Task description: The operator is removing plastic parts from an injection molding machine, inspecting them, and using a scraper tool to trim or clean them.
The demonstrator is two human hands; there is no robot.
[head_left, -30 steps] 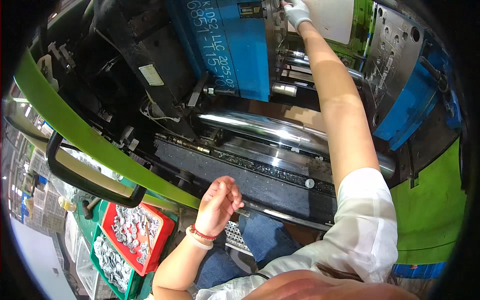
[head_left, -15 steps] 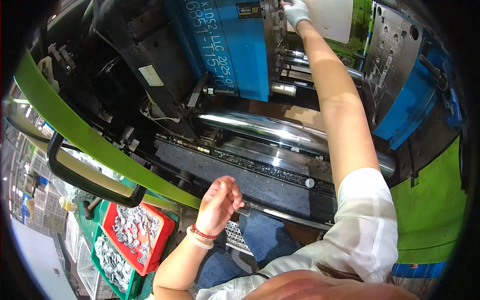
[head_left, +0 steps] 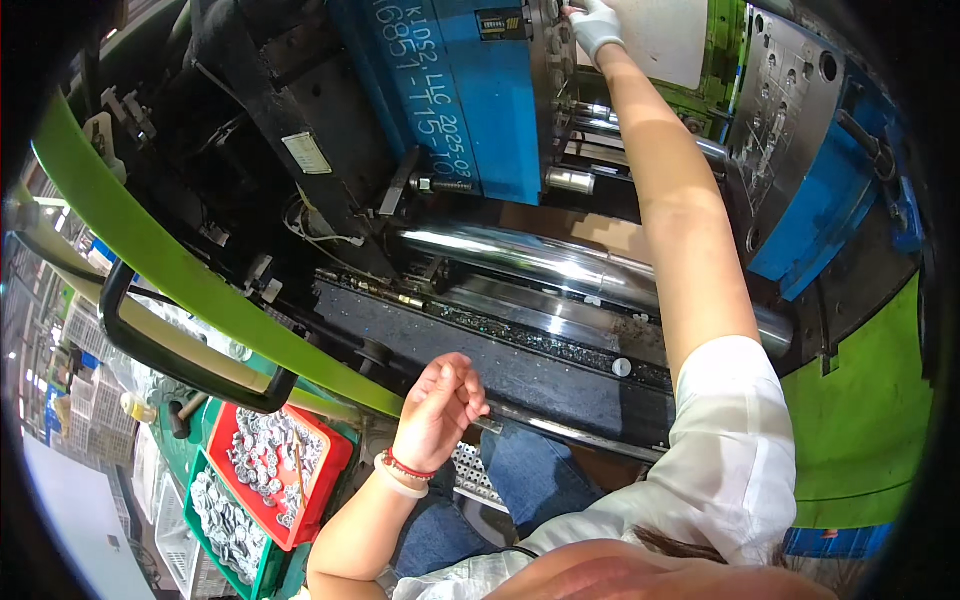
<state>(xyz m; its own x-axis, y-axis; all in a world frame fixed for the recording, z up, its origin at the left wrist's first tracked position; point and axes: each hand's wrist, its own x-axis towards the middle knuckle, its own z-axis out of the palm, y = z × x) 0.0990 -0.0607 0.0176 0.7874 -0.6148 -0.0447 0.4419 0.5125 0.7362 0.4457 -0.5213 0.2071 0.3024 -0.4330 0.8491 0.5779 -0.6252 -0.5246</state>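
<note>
My right hand (head_left: 597,24), in a white glove, reaches far up between the blue mould half (head_left: 470,90) and the grey mould plate (head_left: 775,110) of a big moulding machine; its fingers are at the mould face by a pale panel (head_left: 660,40), and their grip is hidden. My left hand (head_left: 438,408) is bare, with bracelets on the wrist. Its fingers curl loosely, resting near the dark lower rail (head_left: 560,385) of the machine, holding nothing I can see.
Polished steel tie bars (head_left: 540,262) run across under the mould. A green guard frame (head_left: 190,280) with a black handle (head_left: 170,350) lies to the left. Below it sit a red tray (head_left: 275,470) and a green tray (head_left: 225,520) with several small metal parts.
</note>
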